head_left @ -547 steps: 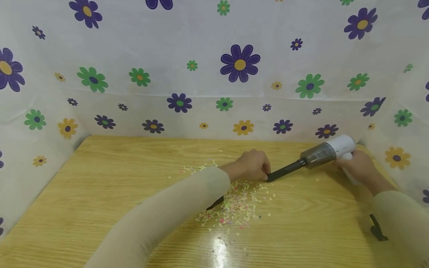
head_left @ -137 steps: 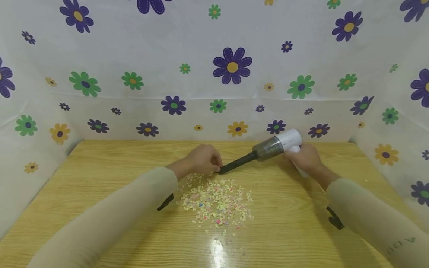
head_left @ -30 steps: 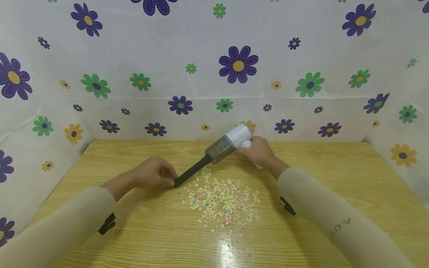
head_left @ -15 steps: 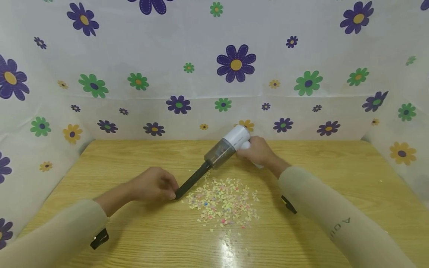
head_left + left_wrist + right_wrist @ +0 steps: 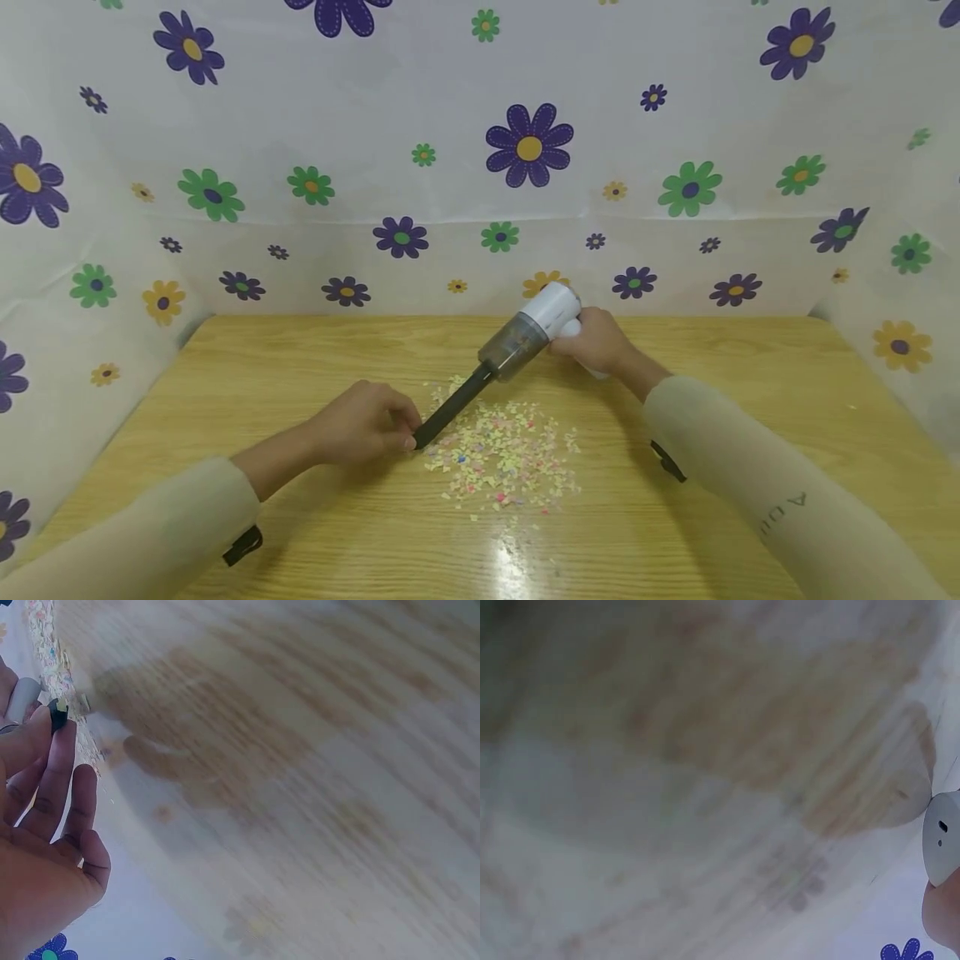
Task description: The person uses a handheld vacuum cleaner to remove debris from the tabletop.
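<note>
In the head view, a handheld vacuum cleaner (image 5: 516, 343), white with a smoky see-through dust cup, slants down to the left. My right hand (image 5: 600, 343) grips its white handle. At the lower end of the long black nozzle (image 5: 456, 405), my left hand (image 5: 367, 423) pinches the tip between thumb and forefinger. The left wrist view also shows this pinch on the nozzle tip (image 5: 58, 714), the other fingers loosely bent. Small paper confetti (image 5: 517, 458), mostly pale yellow with pink and blue bits, lies right beside the tip. The right wrist view catches only the vacuum's handle end (image 5: 943, 838).
The wood-grain table (image 5: 300, 533) has a glossy light reflection near its front. Behind and at both sides hangs a white flowered cloth (image 5: 345, 183). Dark wrist straps (image 5: 243, 546) show under the sleeves. A few stray bits lie behind the main heap.
Over the last half second, both hands and the vacuum have shifted slightly right, bringing the tip to the confetti's left edge. Several seconds ago they were farther right, behind the heap.
</note>
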Demonstrator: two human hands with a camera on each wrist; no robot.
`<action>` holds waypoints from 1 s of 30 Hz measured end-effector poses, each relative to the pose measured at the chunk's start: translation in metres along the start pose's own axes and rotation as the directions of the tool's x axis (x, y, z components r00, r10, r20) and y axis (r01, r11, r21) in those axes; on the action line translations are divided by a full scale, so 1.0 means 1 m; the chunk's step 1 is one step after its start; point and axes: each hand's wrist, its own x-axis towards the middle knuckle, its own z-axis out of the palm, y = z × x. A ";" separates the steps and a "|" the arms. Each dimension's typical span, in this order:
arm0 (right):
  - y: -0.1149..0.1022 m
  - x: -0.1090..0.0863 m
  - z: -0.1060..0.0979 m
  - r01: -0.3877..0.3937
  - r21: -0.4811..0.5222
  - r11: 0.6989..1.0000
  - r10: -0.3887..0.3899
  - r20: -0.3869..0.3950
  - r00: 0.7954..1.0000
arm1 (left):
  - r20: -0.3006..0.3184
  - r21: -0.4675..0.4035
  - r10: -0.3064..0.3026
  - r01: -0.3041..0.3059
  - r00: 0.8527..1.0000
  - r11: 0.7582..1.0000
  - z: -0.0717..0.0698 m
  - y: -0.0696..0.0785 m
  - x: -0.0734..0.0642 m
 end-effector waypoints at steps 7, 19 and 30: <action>0.004 0.001 -0.001 0.007 -0.025 1.000 -0.008 -0.015 1.000 | 0.007 -0.003 0.011 -0.011 1.000 1.000 0.002 -0.001 0.004; 0.006 -0.002 -0.004 -0.020 -0.021 1.000 0.020 -0.012 1.000 | -0.005 -0.005 0.022 -0.022 1.000 1.000 0.002 -0.001 0.008; 0.011 -0.005 -0.009 -0.028 -0.039 0.999 0.027 -0.027 0.999 | -0.029 -0.010 0.030 -0.030 0.999 0.999 0.006 0.002 0.013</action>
